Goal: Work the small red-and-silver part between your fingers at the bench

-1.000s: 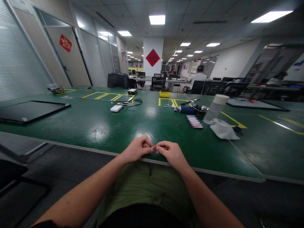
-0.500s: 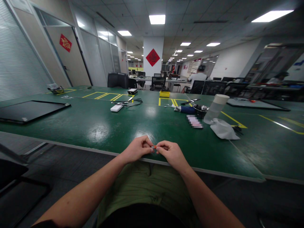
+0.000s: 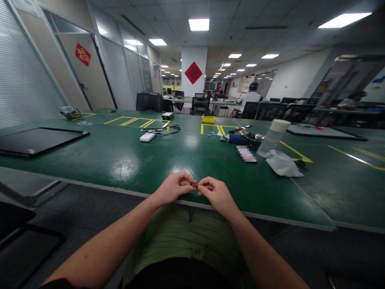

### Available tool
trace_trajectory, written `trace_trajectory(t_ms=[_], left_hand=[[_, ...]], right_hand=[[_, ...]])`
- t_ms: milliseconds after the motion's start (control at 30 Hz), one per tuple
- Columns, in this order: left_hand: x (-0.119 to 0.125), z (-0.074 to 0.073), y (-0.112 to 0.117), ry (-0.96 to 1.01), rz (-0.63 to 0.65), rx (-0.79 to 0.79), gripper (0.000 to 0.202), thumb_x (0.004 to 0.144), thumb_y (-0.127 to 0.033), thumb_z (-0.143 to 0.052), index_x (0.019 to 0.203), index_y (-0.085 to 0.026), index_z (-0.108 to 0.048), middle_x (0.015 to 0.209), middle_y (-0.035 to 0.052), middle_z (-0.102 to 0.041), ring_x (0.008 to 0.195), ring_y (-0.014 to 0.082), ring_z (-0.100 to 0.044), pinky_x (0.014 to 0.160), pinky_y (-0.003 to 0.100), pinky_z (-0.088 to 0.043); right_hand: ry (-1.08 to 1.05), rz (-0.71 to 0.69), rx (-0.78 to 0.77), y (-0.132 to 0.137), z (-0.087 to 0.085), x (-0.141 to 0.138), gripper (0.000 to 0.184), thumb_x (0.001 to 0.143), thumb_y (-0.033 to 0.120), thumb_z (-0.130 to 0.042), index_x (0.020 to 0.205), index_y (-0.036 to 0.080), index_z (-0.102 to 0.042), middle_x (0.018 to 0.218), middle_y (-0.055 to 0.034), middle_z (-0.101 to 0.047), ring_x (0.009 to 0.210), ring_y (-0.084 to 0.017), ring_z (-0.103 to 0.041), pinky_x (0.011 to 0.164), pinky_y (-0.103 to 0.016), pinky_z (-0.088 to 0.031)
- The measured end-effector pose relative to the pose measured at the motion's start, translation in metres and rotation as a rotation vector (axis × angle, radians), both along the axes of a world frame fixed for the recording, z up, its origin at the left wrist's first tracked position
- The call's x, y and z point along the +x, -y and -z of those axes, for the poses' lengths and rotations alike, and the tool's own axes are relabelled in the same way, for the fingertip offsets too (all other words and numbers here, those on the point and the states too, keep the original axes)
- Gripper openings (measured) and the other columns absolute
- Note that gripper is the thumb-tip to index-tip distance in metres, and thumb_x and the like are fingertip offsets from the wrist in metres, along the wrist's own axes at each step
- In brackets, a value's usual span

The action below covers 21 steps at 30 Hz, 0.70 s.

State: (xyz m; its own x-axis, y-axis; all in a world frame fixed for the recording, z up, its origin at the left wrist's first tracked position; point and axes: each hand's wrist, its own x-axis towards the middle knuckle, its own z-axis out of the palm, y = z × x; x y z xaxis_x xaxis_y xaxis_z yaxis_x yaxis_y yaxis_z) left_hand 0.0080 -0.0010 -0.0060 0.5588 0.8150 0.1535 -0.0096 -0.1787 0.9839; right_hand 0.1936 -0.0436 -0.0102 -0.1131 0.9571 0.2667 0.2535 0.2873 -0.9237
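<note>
Just above the near edge of the green table point(image 3: 126, 176), my two hands meet fingertip to fingertip. Between them is a small orange and grey piece point(image 3: 195, 185), too small to name. My left hand point(image 3: 177, 185) pinches its greyish side with thumb and forefinger. On the orange side, my right hand point(image 3: 215, 192) closes in a like pinch. The fingertips cover most of the piece, so I cannot tell whether it is one part or two.
To the right stand a bottle with a pale lid point(image 3: 273, 138), a white bag point(image 3: 282, 163), a metal bowl point(image 3: 255, 139) and a blurred-out phone point(image 3: 246, 154). A white power bank point(image 3: 148, 137) with a black cable lies ahead. A black-framed panel point(image 3: 42, 140) lies left.
Both hands stay in nearly the same spot, still pinching the small piece. The fingertips have shifted slightly around it, and the orange part sits a touch higher.
</note>
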Motion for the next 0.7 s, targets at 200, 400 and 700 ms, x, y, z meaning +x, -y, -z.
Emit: trace_trajectory(t_ms=[200,400,700], left_hand=[[-0.0006,-0.002,-0.0009,0.036,0.04,-0.048,0.024,0.073,-0.015,-0.063,0.097,-0.012,-0.063,0.091,0.0065,-0.071,0.084,0.0148,-0.066,0.083,0.027,-0.051],[0.0,-0.0023,-0.0011,0.063,0.029,-0.085,0.022,0.076,-0.015,-0.06,0.097,-0.011,-0.065,0.092,0.0073,-0.071,0.084,0.0148,-0.066,0.083,0.026,-0.051],[0.0001,-0.004,-0.0001,0.059,0.025,-0.082,0.021,0.076,-0.017,-0.061,0.095,-0.011,-0.066,0.091,0.0077,-0.071,0.084,0.0156,-0.067,0.083,0.028,-0.052]], right_hand=[[-0.017,0.014,-0.001,0.0019,-0.0038,-0.0007,0.01,0.079,0.026,-0.058,0.082,0.016,-0.061,0.071,-0.0017,-0.066,0.064,-0.016,-0.066,0.06,-0.025,-0.049],[-0.027,0.019,0.001,0.0032,-0.0037,-0.0005,0.013,0.08,0.027,-0.057,0.084,0.016,-0.062,0.073,-0.0025,-0.067,0.065,-0.016,-0.066,0.061,-0.026,-0.05],[-0.026,0.01,0.01,0.0022,-0.0026,0.0001,0.011,0.08,0.024,-0.057,0.084,0.016,-0.063,0.072,-0.0017,-0.067,0.064,-0.015,-0.066,0.061,-0.025,-0.049]])
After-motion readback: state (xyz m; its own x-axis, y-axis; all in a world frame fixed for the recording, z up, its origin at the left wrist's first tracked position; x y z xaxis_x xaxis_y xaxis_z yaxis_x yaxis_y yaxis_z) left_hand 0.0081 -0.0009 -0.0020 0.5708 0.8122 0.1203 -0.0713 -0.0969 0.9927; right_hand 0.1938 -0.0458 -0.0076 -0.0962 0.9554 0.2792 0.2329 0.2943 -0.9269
